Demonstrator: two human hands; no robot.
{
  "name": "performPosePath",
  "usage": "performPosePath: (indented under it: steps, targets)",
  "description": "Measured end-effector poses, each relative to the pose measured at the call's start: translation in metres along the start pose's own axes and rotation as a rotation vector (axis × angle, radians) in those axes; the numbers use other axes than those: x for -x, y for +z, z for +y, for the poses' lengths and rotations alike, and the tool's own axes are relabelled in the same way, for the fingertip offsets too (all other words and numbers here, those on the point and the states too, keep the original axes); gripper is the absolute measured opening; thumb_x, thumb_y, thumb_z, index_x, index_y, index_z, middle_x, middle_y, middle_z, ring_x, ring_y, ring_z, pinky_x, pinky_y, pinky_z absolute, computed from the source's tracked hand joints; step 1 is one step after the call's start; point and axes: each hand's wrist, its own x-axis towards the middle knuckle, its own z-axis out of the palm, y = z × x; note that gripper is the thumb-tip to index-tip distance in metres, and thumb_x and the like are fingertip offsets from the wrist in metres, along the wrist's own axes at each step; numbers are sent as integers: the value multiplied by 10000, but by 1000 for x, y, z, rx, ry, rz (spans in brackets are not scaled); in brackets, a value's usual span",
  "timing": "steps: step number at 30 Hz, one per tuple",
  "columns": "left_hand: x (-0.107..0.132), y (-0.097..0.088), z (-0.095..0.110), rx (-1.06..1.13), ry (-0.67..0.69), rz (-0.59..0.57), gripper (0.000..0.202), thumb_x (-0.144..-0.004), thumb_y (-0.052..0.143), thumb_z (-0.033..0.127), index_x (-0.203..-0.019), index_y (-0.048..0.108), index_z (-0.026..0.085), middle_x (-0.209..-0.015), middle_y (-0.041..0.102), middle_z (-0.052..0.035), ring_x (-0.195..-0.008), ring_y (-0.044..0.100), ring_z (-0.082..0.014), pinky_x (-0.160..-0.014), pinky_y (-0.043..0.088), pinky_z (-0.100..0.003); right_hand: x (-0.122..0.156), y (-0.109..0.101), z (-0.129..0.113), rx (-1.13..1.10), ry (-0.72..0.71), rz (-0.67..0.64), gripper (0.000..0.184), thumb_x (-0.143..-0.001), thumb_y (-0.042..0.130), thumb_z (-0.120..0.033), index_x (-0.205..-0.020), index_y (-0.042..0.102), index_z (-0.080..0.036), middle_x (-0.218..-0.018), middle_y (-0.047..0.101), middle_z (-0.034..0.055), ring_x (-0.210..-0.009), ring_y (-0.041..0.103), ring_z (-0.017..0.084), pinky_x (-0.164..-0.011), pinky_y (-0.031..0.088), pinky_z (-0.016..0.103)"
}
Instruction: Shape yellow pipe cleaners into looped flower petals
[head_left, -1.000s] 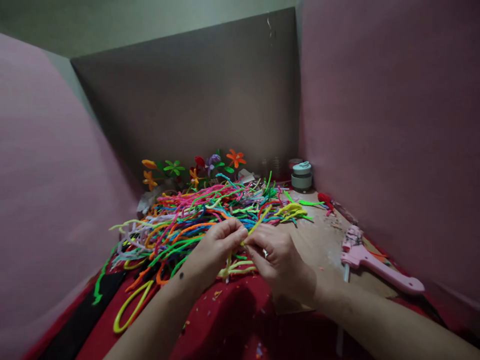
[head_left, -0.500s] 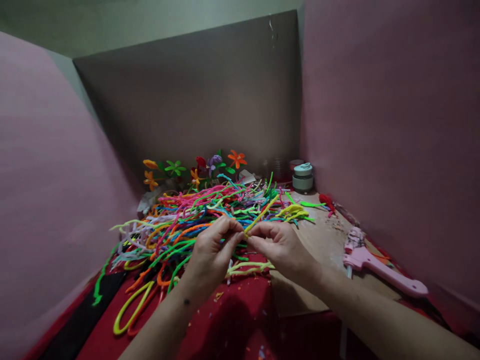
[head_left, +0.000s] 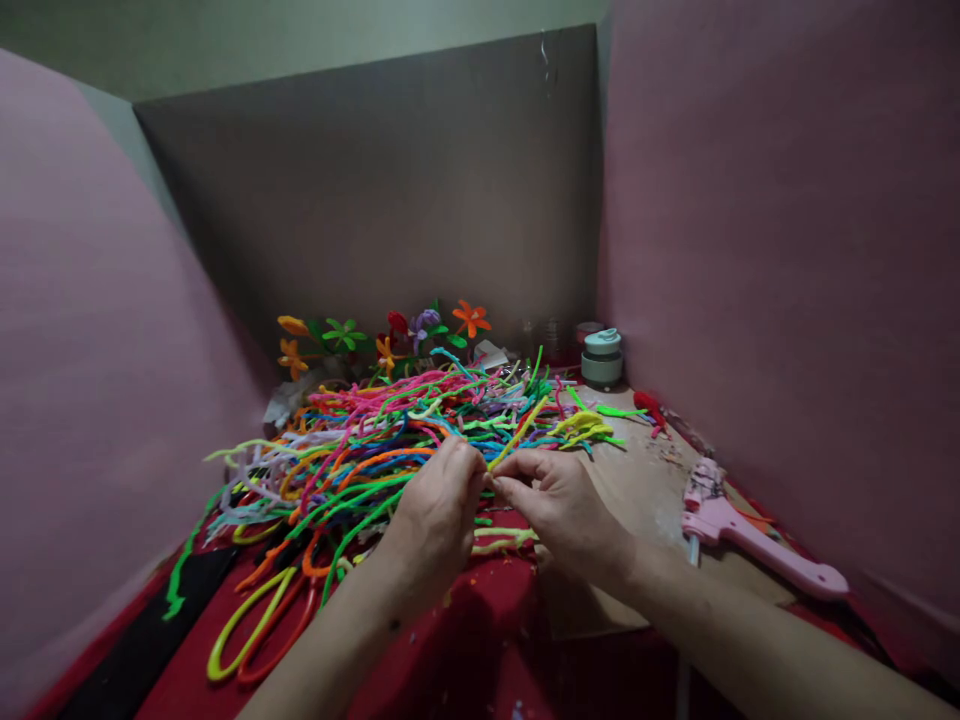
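Note:
A yellow pipe cleaner slants up and away from between my fingertips. My left hand pinches its near end, its knuckles turned toward me and hiding part of the grip. Meeting it there, my right hand has thumb and index finger closed on the same end. Beyond and to the left of both hands spreads a large heap of coloured pipe cleaners. Pale yellow pipe cleaners lie on the table just under my hands.
Pipe-cleaner flowers stand at the back. A lidded cup is near the right panel. On the cardboard sheet at right lies a pink glue gun. Red cloth covers the table; a grey panel closes the back.
My left hand has rolled inward, its back now facing more toward me. The right hand stays at the yellow pipe cleaner's end. The whole view has shifted slightly.

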Motion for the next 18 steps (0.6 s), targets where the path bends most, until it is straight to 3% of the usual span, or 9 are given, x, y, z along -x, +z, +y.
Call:
performPosePath:
  steps: [5,9,11,14,16,18]
  targets:
    - [0,-3,0,204,-267,-151,139,-864,386,247,-738,418,196,-673,452,18,-594,407,-123,-548,337,-237,0,1,2,38,-8,17,122,-762,543,-179,-692,636,-141,-641,617,16,-598,534,116,-583,418,243]
    - [1,-7,0,328,-328,-179,155,-857,399,282,-729,421,197,-659,458,24,-587,411,-121,-536,330,-237,3,2,2,93,-55,15,111,-784,537,-177,-733,632,-151,-673,633,23,-615,557,123,-592,438,251]
    - [1,-9,-1,384,-333,-170,171,-857,403,294,-715,413,198,-657,453,26,-583,409,-119,-533,330,-236,6,1,0,227,-184,76,104,-794,532,-177,-789,635,-162,-708,629,30,-660,556,138,-627,446,275]
    - [1,-13,-1,428,-331,-178,198,-862,397,295,-688,396,200,-638,445,27,-574,404,-117,-534,334,-237,9,-2,-7,538,-489,227,198,-806,537,-197,-972,641,-167,-868,613,82,-824,520,192,-734,433,347]
    - [2,-16,0,424,-317,-203,207,-866,388,293,-682,396,200,-632,448,25,-570,403,-117,-535,337,-239,9,-4,-12,693,-608,214,234,-827,523,-209,-1024,645,-179,-946,604,100,-896,483,217,-779,408,377]
    - [2,-18,1,399,-303,-231,201,-866,386,296,-691,406,198,-642,455,20,-578,407,-119,-540,341,-242,8,-5,-16,765,-624,130,200,-845,506,-220,-939,680,-189,-866,620,85,-854,470,211,-761,392,373]
